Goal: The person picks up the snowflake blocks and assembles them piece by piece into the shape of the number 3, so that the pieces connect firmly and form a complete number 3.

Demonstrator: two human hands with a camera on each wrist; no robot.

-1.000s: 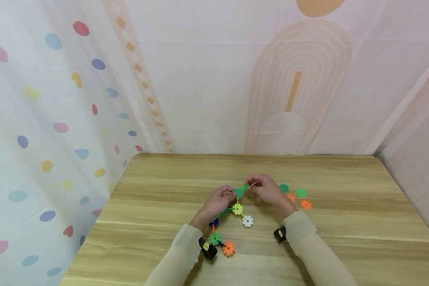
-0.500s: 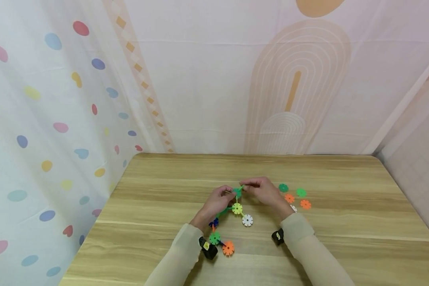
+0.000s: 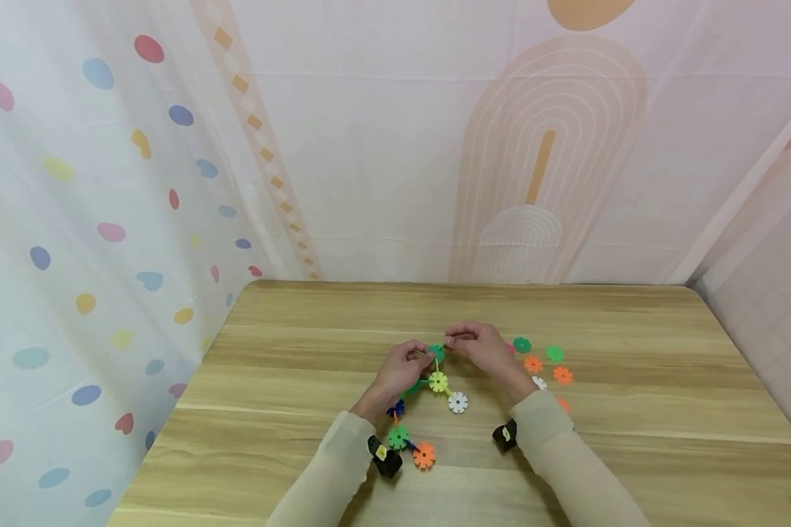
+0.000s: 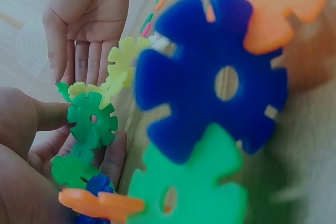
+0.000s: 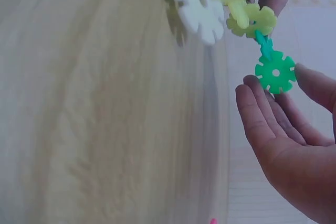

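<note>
Steadying a snowflake-disc chain (image 3: 428,395) mid-table.
Left hand (image 3: 402,372) pinches the green end disc (image 4: 92,121); right hand (image 3: 480,348), fingers relaxed and holding nothing, touches it, bracing the joint.

Soft, even light fills the head view; nothing glares, and shadows under the sleeves on the bench (image 3: 633,351) are faint. Straight lines bow toward the frame edges, most at the right corner. In the left wrist view the blue disc (image 4: 210,77) at centre right looms large and blurred, while the small green disc (image 4: 93,120) at lower left is sharper. The right wrist view looks washed out, its bench grain smeared across the left half.
</note>
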